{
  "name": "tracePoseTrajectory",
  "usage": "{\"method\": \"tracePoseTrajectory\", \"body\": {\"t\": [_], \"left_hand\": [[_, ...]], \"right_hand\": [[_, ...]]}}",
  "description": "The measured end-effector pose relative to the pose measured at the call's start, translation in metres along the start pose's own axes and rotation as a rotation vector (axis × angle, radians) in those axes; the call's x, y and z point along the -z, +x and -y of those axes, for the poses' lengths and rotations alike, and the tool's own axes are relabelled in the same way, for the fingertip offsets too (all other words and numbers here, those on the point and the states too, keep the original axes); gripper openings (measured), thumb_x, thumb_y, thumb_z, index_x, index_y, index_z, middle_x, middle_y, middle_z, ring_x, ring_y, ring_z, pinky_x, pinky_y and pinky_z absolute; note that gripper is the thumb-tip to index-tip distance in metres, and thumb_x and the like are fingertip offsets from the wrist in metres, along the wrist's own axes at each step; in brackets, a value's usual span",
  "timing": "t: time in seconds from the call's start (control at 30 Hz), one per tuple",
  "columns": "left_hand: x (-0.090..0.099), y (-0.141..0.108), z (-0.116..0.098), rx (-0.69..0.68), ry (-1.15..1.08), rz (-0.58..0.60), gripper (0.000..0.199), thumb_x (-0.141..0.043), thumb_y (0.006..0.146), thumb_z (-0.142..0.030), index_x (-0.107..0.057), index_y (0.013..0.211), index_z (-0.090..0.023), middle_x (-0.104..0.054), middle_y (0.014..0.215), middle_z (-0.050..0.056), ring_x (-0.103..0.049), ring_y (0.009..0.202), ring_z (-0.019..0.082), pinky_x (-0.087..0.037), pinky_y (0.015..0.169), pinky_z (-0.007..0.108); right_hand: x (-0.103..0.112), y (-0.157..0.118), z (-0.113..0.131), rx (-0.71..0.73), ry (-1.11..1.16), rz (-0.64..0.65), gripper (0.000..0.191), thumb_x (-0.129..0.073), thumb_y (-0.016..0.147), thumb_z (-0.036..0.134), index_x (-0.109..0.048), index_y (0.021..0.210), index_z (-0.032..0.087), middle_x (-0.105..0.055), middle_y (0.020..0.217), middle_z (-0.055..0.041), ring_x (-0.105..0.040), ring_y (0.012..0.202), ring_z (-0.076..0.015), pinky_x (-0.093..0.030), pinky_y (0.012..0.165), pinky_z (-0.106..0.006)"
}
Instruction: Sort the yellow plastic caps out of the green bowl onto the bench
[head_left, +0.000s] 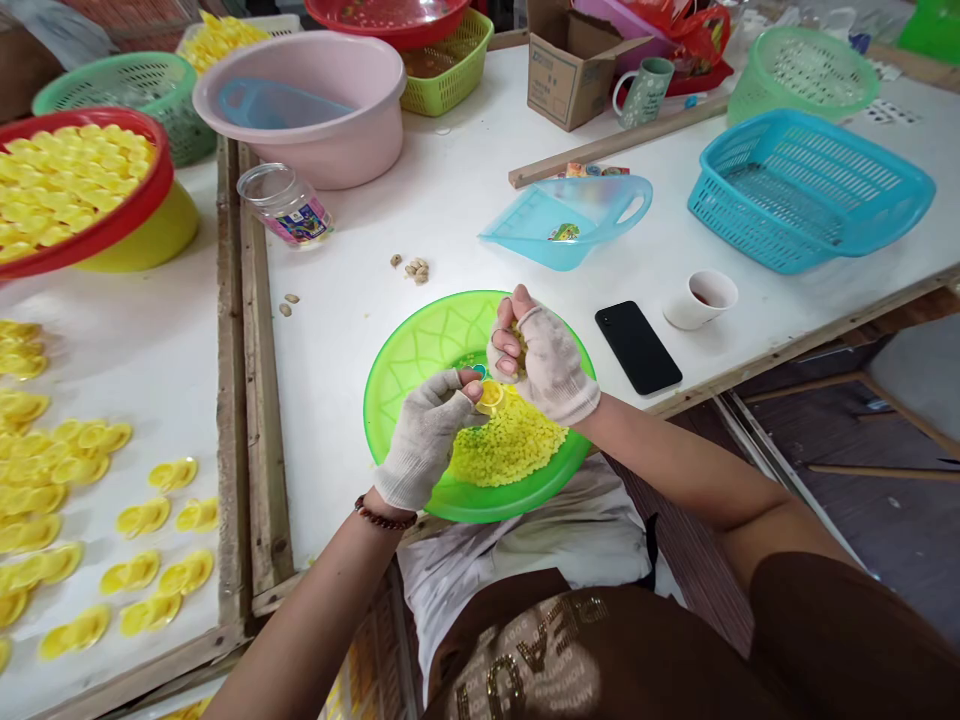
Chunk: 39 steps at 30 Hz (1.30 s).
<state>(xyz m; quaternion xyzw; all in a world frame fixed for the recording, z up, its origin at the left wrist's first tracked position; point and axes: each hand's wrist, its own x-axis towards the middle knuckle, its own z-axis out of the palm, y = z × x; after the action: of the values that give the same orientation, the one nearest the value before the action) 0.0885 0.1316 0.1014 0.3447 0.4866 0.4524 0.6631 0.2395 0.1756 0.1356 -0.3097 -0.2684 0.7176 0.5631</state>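
Note:
My left hand (431,430), in a fingerless white glove, pinches a small round yellow plastic piece (491,398) between thumb and finger. Close beside it is my right hand (544,355), gloved the same way and closed with fingers curled upward. Some small yellow pieces show between its fingers. Both hands are above a bright green plastic basin (397,370), which rests partly on my lap at the table edge. A heap of tiny yellow pellets (502,450) lies in the basin. A small teal ring shape (478,371) shows by my left fingertips, partly hidden.
On the left table are several yellow plastic pieces (154,515) and a red basin (161,190) full of them. Around me stand a pink basin (322,150), a clear jar (281,205), a blue scoop (525,220), a phone (639,347), a paper cup (697,300) and a blue basket (810,190).

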Motion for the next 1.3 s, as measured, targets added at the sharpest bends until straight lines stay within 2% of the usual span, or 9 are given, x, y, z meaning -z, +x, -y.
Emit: {"method": "tracePoseTrajectory", "body": {"t": [0.27, 0.5, 0.6, 0.73, 0.87, 1.03, 1.13, 1.2, 1.3], "left_hand": [[-0.002, -0.001, 0.000, -0.003, 0.028, 0.025, 0.037, -0.095, 0.064, -0.040, -0.076, 0.083, -0.014, -0.067, 0.083, 0.004, -0.061, 0.072, 0.012, -0.058, 0.064, 0.023], [-0.001, 0.000, -0.001, 0.007, -0.029, -0.008, 0.035, -0.093, 0.064, -0.038, -0.074, 0.083, -0.014, -0.067, 0.081, 0.002, -0.064, 0.074, 0.013, -0.061, 0.069, 0.027], [0.004, -0.002, -0.008, -0.030, 0.018, -0.058, 0.032, -0.087, 0.070, -0.038, -0.075, 0.088, -0.014, -0.071, 0.086, 0.004, -0.065, 0.074, 0.014, -0.061, 0.071, 0.029], [0.023, -0.009, -0.026, -0.196, 0.285, -0.121, 0.024, -0.076, 0.080, -0.037, -0.075, 0.086, -0.014, -0.072, 0.080, 0.006, -0.065, 0.069, 0.016, -0.058, 0.066, 0.028], [0.073, -0.021, -0.054, -0.325, 0.399, -0.293, 0.021, -0.071, 0.084, -0.035, -0.073, 0.086, -0.014, -0.072, 0.080, 0.007, -0.065, 0.068, 0.016, -0.054, 0.064, 0.028], [0.189, -0.039, -0.090, -0.423, 0.792, -0.852, 0.015, -0.068, 0.080, -0.029, -0.073, 0.083, -0.015, -0.067, 0.070, 0.003, -0.059, 0.069, 0.017, -0.045, 0.067, 0.029], [0.263, -0.041, -0.102, -0.313, 1.012, -1.073, 0.013, -0.064, 0.080, -0.026, -0.070, 0.077, -0.014, -0.060, 0.063, 0.000, -0.054, 0.070, 0.016, -0.041, 0.072, 0.031], [0.300, -0.042, -0.103, -0.193, 1.047, -1.131, 0.012, -0.066, 0.077, -0.025, -0.066, 0.070, -0.015, -0.053, 0.056, -0.002, -0.052, 0.070, 0.016, -0.039, 0.075, 0.033], [0.335, -0.047, -0.096, -0.109, 1.041, -1.092, 0.022, -0.065, 0.074, -0.025, -0.055, 0.055, -0.019, -0.040, 0.046, -0.003, -0.058, 0.078, 0.020, -0.039, 0.083, 0.035]], "right_hand": [[-0.012, -0.004, -0.006, -0.003, 0.031, 0.009, 0.048, -0.056, 0.095, 0.068, -0.046, 0.078, 0.024, -0.041, 0.055, 0.0089, -0.045, 0.045, -0.0085, -0.038, 0.044, -0.022], [0.006, -0.004, 0.002, -0.023, -0.075, -0.032, 0.050, -0.060, 0.091, 0.070, -0.045, 0.079, 0.024, -0.036, 0.053, 0.0106, -0.033, 0.040, -0.0063, -0.024, 0.040, -0.020], [0.020, -0.019, 0.006, -0.016, -0.358, 0.068, 0.046, -0.054, 0.097, 0.065, -0.046, 0.078, 0.024, -0.036, 0.054, 0.0093, -0.033, 0.042, -0.0079, -0.023, 0.042, -0.023], [0.039, -0.039, 0.006, -0.008, -1.190, 0.429, 0.033, -0.051, 0.102, 0.042, -0.055, 0.075, 0.022, -0.052, 0.061, 0.0023, -0.049, 0.056, -0.0135, -0.040, 0.056, -0.029], [0.051, -0.041, -0.008, 0.173, -1.768, 0.775, 0.019, -0.054, 0.097, 0.025, -0.069, 0.085, 0.021, -0.071, 0.089, -0.0074, -0.064, 0.086, -0.0237, -0.049, 0.083, -0.041], [0.055, -0.038, -0.021, 0.296, -1.875, 0.810, 0.021, -0.050, 0.100, 0.021, -0.070, 0.095, 0.019, -0.071, 0.098, -0.0091, -0.066, 0.090, -0.0247, -0.052, 0.087, -0.043], [0.055, -0.035, -0.022, 0.320, -1.886, 0.816, 0.021, -0.048, 0.101, 0.019, -0.069, 0.094, 0.020, -0.071, 0.097, -0.0088, -0.067, 0.091, -0.0238, -0.052, 0.088, -0.042], [0.050, -0.034, -0.025, 0.305, -1.901, 0.831, 0.023, -0.046, 0.101, 0.016, -0.068, 0.092, 0.020, -0.070, 0.097, -0.0088, -0.066, 0.090, -0.0228, -0.053, 0.087, -0.040], [0.036, -0.039, -0.031, 0.227, -1.986, 0.842, 0.025, -0.044, 0.099, 0.011, -0.068, 0.095, 0.018, -0.071, 0.100, -0.0116, -0.067, 0.091, -0.0230, -0.053, 0.087, -0.039]]}}
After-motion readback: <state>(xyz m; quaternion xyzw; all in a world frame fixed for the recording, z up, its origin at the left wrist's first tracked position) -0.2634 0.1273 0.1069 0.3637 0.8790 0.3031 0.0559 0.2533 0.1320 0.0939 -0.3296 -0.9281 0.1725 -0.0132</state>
